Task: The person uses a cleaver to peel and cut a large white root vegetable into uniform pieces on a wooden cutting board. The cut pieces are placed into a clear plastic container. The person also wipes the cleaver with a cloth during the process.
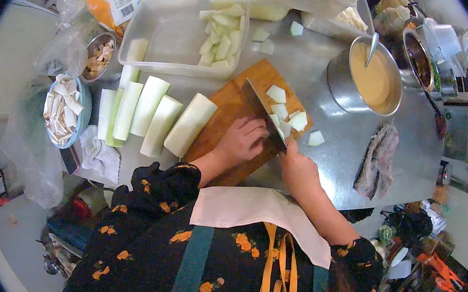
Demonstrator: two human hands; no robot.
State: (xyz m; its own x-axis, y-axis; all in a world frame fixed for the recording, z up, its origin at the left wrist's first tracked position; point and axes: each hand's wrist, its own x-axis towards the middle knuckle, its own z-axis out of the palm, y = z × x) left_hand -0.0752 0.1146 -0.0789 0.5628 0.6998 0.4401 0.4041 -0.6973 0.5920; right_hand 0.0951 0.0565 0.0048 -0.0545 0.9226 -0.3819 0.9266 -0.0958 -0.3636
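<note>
My right hand (300,171) grips the handle of a kitchen knife (261,108), its broad blade slanting across a wooden cutting board (226,97). Curled close against the blade's left side are the fingers of my left hand (245,141); whether they hold a piece underneath is hidden. Several flat, pale green-white vegetable slices (276,93) lie on the board right of the blade. One loose slice (316,138) rests on the steel table (342,149). Peeled pale vegetable lengths (191,126), perhaps gourd, lie left of the board. Beyond them, a clear plastic container (160,29) holds similar slices (221,45) at its right side.
A steel pot (338,82) of orange-beige liquid with a spoon stands at the back right, a crumpled cloth (377,162) nearer me. Along the left are a blue-rimmed basket (87,105) of whitish pieces, a metal bowl (115,65) of tan chunks and a white cloth (101,154).
</note>
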